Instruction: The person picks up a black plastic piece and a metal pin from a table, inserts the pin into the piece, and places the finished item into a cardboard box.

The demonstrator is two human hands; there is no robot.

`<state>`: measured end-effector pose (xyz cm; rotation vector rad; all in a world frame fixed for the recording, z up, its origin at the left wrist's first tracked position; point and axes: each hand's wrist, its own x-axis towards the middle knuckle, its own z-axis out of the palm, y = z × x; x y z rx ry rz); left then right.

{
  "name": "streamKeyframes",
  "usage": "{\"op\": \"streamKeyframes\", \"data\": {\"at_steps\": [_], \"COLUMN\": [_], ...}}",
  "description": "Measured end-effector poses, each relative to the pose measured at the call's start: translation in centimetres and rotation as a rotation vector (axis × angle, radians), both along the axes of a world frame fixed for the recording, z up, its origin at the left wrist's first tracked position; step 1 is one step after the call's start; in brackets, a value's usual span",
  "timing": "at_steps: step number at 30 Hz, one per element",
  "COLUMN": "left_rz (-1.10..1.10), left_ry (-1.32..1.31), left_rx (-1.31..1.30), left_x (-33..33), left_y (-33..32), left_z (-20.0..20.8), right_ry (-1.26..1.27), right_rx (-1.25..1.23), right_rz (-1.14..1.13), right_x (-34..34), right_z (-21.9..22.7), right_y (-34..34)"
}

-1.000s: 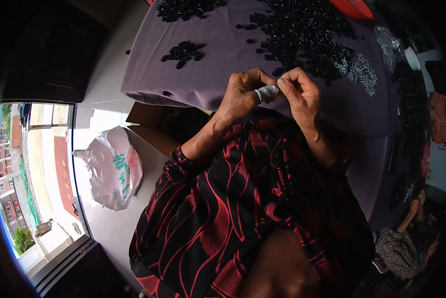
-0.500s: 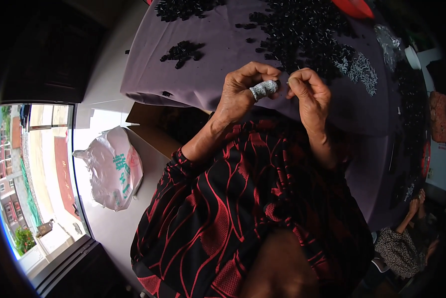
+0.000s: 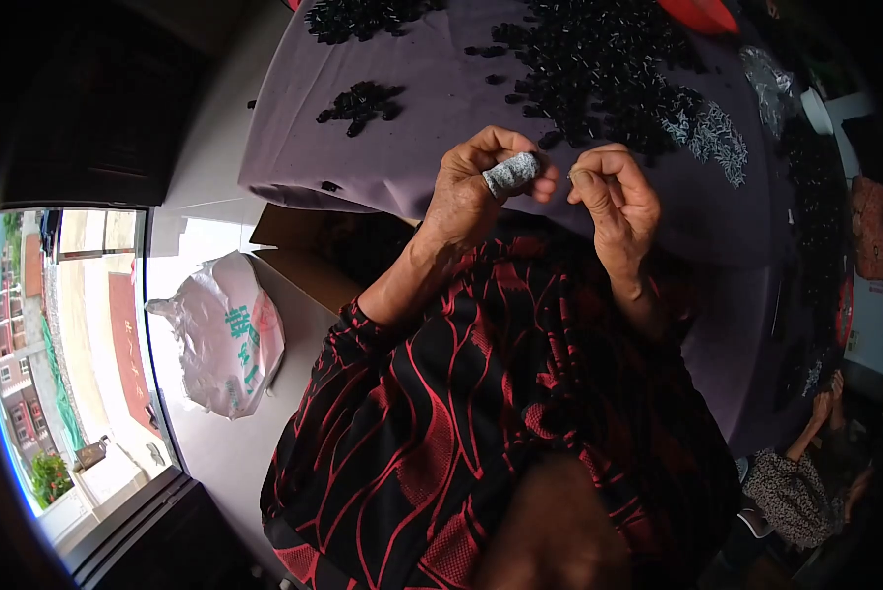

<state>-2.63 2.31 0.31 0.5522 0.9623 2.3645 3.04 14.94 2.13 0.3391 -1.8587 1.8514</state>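
Above the near edge of the cloth-covered table, my left hand (image 3: 469, 187) is closed in a pinch, its thumb wrapped in a grey-white speckled cover (image 3: 510, 175). A small black part (image 3: 537, 157) shows dark at its fingertips, mostly hidden by them. Just to the right, my right hand (image 3: 616, 197) has thumb and forefinger pressed together. Whatever they hold is too small to make out. The two hands are a little apart. Beyond them lies a large heap of small black parts (image 3: 599, 69), with a pile of thin silvery pins (image 3: 712, 143) at its right.
Smaller black clusters (image 3: 361, 105) lie on the purple cloth (image 3: 432, 88). A red basin (image 3: 702, 14) and clear plastic bag (image 3: 768, 88) are at the far right. A white bag (image 3: 227, 334) and open cardboard box (image 3: 304, 258) are left. Another person (image 3: 791, 497) sits at lower right.
My left hand has shifted slightly left and turned, widening the gap to the right hand. The right hand has dropped a little and stays pinched.
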Motion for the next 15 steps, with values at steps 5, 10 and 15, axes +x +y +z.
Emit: {"op": "streamKeyframes", "data": {"at_steps": [5,10,15], "left_rz": [-0.023,-0.134,-0.111], "left_ry": [-0.258,-0.263,-0.132], "left_rx": [0.025,0.136,0.048], "left_x": [0.0,0.6,0.9], "left_y": [0.3,0.5,0.2], "left_z": [-0.7,-0.6,-1.0], "right_ry": [-0.013,-0.042,-0.064], "right_rx": [0.103,0.031,-0.012], "right_rz": [-0.072,-0.032,0.018], "right_x": [-0.6,-0.5,-0.4], "right_z": [-0.6,-0.4,-0.4], "right_y": [0.0,-0.6,-0.6]}}
